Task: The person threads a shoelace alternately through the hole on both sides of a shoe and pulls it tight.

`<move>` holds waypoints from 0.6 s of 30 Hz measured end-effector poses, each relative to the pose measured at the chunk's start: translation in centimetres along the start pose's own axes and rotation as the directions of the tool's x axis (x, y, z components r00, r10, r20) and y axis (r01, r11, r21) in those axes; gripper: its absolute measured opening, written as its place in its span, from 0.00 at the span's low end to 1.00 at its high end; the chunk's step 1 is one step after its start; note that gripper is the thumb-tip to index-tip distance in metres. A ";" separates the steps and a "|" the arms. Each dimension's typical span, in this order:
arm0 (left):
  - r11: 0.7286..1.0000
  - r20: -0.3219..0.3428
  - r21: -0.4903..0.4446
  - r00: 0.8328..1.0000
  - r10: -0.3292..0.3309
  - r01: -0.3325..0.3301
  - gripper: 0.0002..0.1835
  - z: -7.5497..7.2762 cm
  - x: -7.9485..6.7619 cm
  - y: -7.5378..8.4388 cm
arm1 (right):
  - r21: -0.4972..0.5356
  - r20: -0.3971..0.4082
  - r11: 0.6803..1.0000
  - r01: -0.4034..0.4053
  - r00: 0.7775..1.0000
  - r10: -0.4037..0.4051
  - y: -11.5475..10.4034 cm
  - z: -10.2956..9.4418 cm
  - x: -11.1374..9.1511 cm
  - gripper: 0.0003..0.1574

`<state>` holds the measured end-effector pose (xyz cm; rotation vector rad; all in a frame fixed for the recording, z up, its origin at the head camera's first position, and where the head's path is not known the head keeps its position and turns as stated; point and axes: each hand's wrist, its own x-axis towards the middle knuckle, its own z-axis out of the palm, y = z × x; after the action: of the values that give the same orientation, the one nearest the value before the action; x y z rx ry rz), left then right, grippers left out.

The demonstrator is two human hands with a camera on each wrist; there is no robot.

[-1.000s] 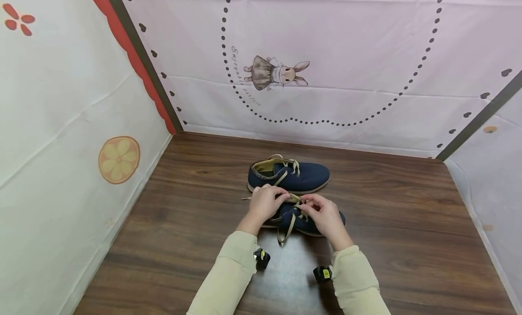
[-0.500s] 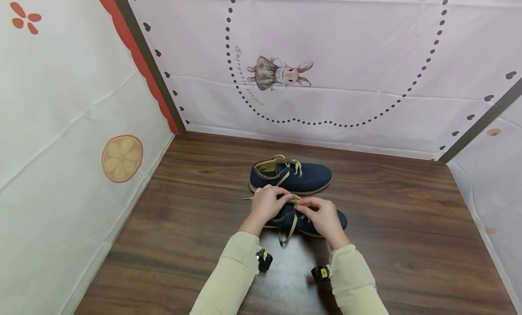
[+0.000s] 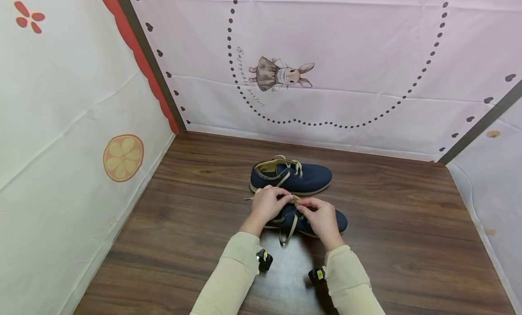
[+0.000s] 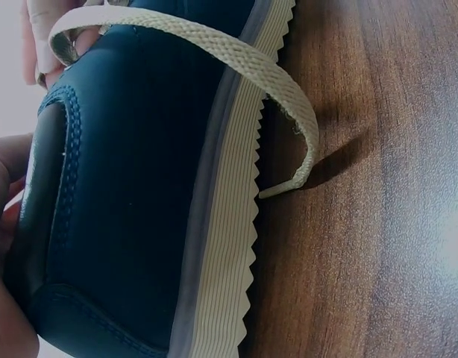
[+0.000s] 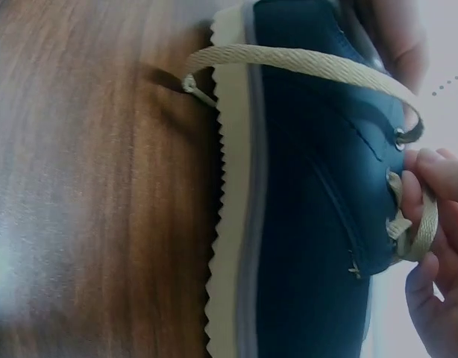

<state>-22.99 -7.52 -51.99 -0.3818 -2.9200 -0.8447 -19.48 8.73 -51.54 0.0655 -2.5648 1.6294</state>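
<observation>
A navy blue shoe (image 3: 340, 220) with a pale ridged sole sits under both hands, toe to the right. My left hand (image 3: 267, 205) pinches the shoe's upper near the opening, where tan lining shows. My right hand (image 3: 323, 217) pinches a loop of the beige shoelace (image 5: 428, 231) at the eyelets, its fingertips close to those of the left hand. From an upper eyelet, a loose lace end (image 4: 277, 82) arches over the near side of the shoe and down to the floor. The fingers hide part of the lacing in the head view.
A matching navy shoe (image 3: 311, 176), laced, stands just behind, toe also to the right. Both stand on a dark wood-grain surface (image 3: 195, 192). Printed white sheets (image 3: 346, 47) enclose it at the back and sides.
My right hand has shifted slightly left toward the left hand, drawing the fingertips closer together. My left hand stays at the shoe opening; the view has shifted a little.
</observation>
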 end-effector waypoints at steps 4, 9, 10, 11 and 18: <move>1.000 -0.004 -0.011 1.000 0.001 -0.001 0.10 0.0 0.0 -0.1 | -0.032 -0.050 0.998 0.054 0.997 -0.056 0.1 0.4 -0.1 0.04; 1.000 -0.001 -0.016 1.000 0.006 -0.006 0.10 0.0 0.0 -0.1 | -0.004 -0.095 0.997 0.074 0.993 -0.074 0.3 0.5 -0.2 0.03; 1.000 0.000 -0.015 1.000 0.004 -0.004 0.10 0.0 0.0 -0.1 | -0.003 -0.100 0.997 0.073 0.992 -0.073 0.3 0.5 -0.2 0.03; 1.000 0.002 -0.016 1.000 0.002 -0.002 0.10 0.0 0.0 -0.1 | -0.005 -0.103 0.997 0.074 0.992 -0.074 0.3 0.5 -0.3 0.03; 1.000 0.008 -0.027 1.000 0.000 0.001 0.10 -0.1 0.1 -0.2 | -0.091 -0.111 0.995 0.040 0.993 -0.050 -0.2 0.8 -0.3 0.03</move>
<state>-23.11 -7.73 -52.06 -0.3872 -2.9186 -0.8856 -19.20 7.90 -51.77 0.0231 -2.5268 1.4579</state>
